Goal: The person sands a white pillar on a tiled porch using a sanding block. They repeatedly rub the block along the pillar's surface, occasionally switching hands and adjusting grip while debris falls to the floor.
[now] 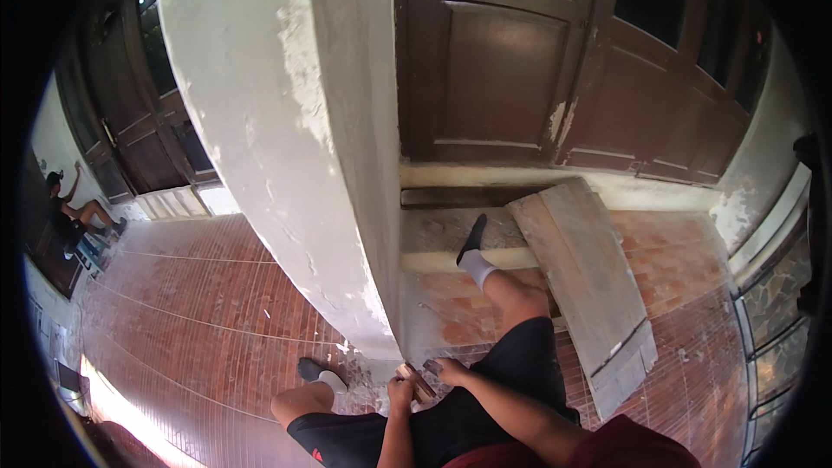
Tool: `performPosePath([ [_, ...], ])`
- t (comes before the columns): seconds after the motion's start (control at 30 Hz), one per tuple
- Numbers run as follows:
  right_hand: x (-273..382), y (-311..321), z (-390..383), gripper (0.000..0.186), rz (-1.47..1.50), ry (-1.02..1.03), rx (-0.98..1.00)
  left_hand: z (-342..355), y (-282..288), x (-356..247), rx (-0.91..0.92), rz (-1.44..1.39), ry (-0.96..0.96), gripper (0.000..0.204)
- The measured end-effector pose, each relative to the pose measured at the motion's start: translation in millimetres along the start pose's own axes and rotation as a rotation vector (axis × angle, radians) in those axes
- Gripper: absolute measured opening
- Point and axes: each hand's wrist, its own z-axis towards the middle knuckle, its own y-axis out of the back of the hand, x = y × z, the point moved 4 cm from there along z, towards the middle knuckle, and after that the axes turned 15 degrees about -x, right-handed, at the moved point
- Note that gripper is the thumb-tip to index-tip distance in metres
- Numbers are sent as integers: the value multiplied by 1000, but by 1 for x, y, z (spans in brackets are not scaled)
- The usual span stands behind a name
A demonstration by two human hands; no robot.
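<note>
My left hand point(400, 392) grips a brown block point(420, 386); my right hand point(452, 372) holds a small dark piece point(432, 367). Loosened fingers could drop either.

Dressed in loose black shorts point(438, 425), toward 6 o'clock, with small red marking point(317, 455) near 7 o'clock. Topped with dark maroon shirt point(496, 457), showing wide maroon sleeve point(637, 444) between 4 and 5 o'clock. Showing bare left hand point(400, 392) and right hand point(451, 371), plus bare forearms and knees. Shod in dark, rounded footwear point(472, 240), sock or shoe unclear, below pale grey-white ankle covering point(477, 266), matched at 7 o'clock.
</note>
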Motion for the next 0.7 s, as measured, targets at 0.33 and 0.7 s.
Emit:
performPosePath([
  [0.33, 32, -1, 14, 44, 131, -20, 41, -1, 20, 14, -73, 35, 9, 44],
  [0.7, 57, 23, 16, 41, 290, -4, -17, -27, 37, -47, -27, -648, 207, 32],
])
